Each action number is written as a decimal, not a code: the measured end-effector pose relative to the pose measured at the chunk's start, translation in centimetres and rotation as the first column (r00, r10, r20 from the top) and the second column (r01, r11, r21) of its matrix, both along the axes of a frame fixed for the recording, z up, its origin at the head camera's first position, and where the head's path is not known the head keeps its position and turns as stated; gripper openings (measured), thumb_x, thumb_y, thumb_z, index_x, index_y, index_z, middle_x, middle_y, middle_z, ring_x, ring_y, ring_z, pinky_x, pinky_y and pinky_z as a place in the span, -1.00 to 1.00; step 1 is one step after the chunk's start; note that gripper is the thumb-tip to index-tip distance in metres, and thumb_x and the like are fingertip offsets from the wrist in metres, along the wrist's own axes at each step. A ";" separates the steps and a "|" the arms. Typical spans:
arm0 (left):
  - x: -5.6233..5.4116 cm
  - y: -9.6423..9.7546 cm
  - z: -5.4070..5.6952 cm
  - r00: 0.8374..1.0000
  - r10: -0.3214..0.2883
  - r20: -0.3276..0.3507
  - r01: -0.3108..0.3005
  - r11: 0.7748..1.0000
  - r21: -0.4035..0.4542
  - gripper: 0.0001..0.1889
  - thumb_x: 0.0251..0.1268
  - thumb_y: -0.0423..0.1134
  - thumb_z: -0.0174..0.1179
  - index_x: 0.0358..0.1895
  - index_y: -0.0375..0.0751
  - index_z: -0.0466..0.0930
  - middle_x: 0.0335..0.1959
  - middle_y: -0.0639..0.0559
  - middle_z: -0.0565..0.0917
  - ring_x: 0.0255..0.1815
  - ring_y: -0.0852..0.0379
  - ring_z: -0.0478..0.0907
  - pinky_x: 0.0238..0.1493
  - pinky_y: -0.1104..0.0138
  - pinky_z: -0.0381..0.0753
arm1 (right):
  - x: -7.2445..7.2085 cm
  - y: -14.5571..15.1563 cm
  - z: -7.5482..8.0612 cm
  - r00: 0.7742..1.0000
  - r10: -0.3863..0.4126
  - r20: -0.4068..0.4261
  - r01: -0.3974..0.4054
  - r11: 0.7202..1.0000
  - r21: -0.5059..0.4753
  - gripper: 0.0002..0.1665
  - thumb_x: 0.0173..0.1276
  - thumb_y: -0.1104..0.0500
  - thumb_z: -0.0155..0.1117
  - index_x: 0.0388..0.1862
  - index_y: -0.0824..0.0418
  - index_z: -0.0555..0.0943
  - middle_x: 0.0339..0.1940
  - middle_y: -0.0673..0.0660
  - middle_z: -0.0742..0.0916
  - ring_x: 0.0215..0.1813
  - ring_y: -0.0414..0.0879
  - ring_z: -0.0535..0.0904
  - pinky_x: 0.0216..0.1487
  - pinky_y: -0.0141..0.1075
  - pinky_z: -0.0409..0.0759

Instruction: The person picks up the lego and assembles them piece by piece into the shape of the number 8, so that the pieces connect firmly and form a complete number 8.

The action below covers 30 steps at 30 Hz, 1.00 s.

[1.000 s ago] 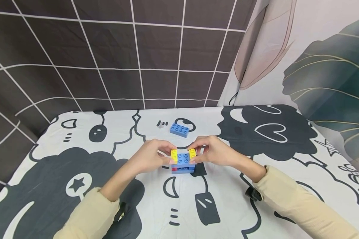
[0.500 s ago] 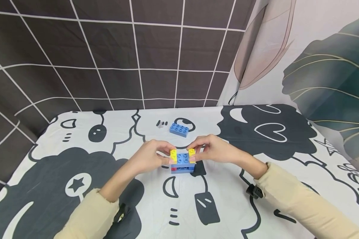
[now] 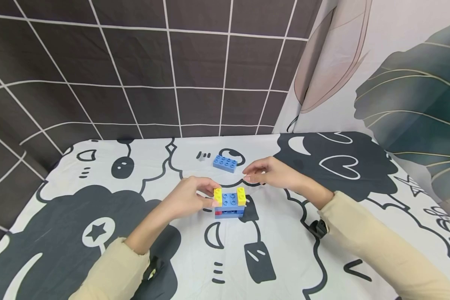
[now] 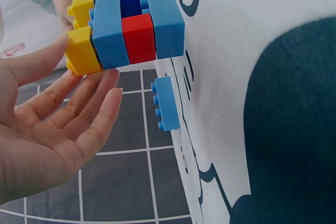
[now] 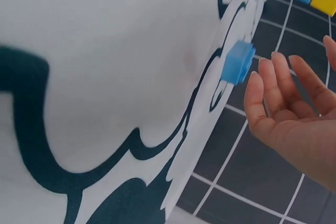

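A small stack of toy building bricks stands on the cloth before me: a blue brick [image 3: 230,200] above a lower layer with a red brick [image 4: 139,39] and more blue. On its top sit a left yellow brick [image 3: 218,196] and a right yellow brick [image 3: 241,196], one at each end. My left hand [image 3: 192,196] pinches the left yellow brick between thumb and fingers. Behind and to the right of the stack, my right hand [image 3: 273,173] hovers with relaxed fingers and holds nothing. Nearest to it lies a loose blue brick [image 3: 225,163], studs up.
A white cloth [image 3: 277,233] with black cartoon drawings covers the surface. Behind it rises a dark wall covering with a white grid [image 3: 198,62]. A curtain with leaf patterns [image 3: 408,104] hangs at the right.
My right hand has released the right yellow brick and moved back and right, away from the stack. My left hand has stayed on the left yellow brick.
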State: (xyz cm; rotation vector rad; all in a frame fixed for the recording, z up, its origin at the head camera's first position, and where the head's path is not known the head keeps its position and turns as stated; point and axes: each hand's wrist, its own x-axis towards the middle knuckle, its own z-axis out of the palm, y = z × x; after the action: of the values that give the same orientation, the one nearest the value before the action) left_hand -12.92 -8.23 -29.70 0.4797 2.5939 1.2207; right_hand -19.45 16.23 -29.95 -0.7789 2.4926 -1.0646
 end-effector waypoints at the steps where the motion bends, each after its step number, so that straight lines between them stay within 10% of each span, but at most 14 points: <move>1: 0.0 0.0 0.0 1.000 -0.001 0.001 0.001 1.000 0.000 -0.69 0.00 -0.41 0.32 -0.10 -0.24 0.62 -0.32 0.07 0.63 -0.10 0.04 0.53 -0.11 0.15 0.47 | -0.3 0.0 -0.1 1.000 -0.007 0.011 0.007 1.000 0.001 -0.64 0.24 0.16 0.24 -0.04 0.35 0.58 -0.22 0.10 0.68 -0.26 -0.06 0.54 -0.28 -0.26 0.52; 15: 0.0 -0.2 -0.1 1.000 -0.006 0.011 0.006 1.000 0.004 -0.68 0.00 -0.41 0.32 -0.10 -0.23 0.62 -0.31 0.07 0.63 -0.10 0.04 0.53 -0.11 0.14 0.46 | -3.0 -1.0 -1.0 0.977 -0.137 0.164 0.143 0.990 -0.022 -0.43 0.18 0.18 0.31 0.16 0.33 0.43 0.04 0.25 0.56 -0.26 0.09 0.50 -0.26 -0.15 0.54; 30: -0.1 -0.2 -0.1 1.000 -0.018 0.012 0.017 1.000 0.008 -0.68 0.01 -0.41 0.32 -0.08 -0.26 0.60 -0.30 0.06 0.62 -0.10 0.04 0.52 -0.11 0.16 0.47 | -4.8 -2.9 -2.4 0.974 -0.180 0.135 0.175 0.983 0.045 -0.32 0.11 0.16 0.38 0.23 0.26 0.40 0.04 0.21 0.54 -0.10 0.03 0.45 -0.21 -0.26 0.52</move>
State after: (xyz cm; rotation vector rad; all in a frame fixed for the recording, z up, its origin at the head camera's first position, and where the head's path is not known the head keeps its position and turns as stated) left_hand -13.00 -8.42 -29.75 0.4943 2.5709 1.2247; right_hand -24.29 13.31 -32.31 -0.4614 2.4892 -1.0932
